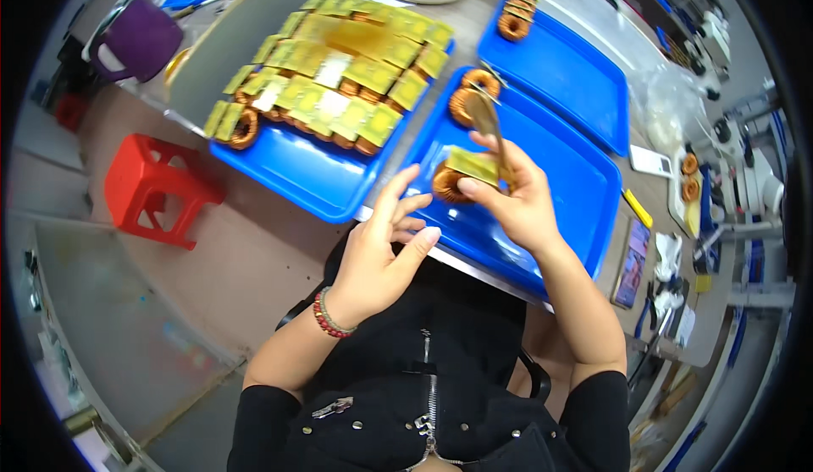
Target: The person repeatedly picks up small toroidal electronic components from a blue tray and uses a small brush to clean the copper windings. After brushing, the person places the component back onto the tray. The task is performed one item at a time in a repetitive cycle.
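Nearest: black jacket w/ zip, both forearms coming up from the low edge. Left wrist has a red bead bracelet. Left hand open, fingers loosely spread, holding nothing, fingertips just beside the near edge of the middle blue tray. Right hand closed on a copper-wound ring coil w/ a yellow tape strip over it, thumb pressing the tape; same hand also grips a flat tan stick pointing far. Coil held over the tray's near-left corner.

Further back on that tray: two more copper coils at the far-left corner. Left tray: packed w/ coils under yellow tape pieces. Far-right tray: a few coils at the far end. All on a grey counter.

Left on the floor: red stool. Far left: purple mug. Right side of the counter: phone, yellow marker, pliers.
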A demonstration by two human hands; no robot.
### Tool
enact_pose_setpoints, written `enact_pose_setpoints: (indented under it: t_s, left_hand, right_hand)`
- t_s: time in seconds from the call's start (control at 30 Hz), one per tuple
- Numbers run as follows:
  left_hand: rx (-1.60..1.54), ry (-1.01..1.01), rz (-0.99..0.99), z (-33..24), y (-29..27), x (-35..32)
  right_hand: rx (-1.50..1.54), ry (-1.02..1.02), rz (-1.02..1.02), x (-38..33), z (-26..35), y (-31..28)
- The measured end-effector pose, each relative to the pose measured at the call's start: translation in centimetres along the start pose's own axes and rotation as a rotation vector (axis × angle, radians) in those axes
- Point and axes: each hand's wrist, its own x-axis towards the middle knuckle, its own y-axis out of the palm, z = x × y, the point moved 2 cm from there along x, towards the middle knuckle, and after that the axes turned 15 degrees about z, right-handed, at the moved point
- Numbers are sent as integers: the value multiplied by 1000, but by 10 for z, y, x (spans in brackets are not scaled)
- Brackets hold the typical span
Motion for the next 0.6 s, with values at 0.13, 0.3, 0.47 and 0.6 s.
enact_pose_setpoints:
  t_s: [0.13,0.3,0.47,0.6]
  left_hand:
    - [330,70,-253,-9,-31,-3]
    - [971,73,-756,9,-98,-1]
    - [1212,-341,-949,32,-168,0]
    - [1441,-78,-854,32,-167,3]
  right_hand:
    - [-186,-30,-127,17,-38,-13]
    - [-747,-242,-271,45,-46,-19]
    - [-770,-178,-280,53,-48,-21]
    - [-778,-151,-323,52,-46,-24]
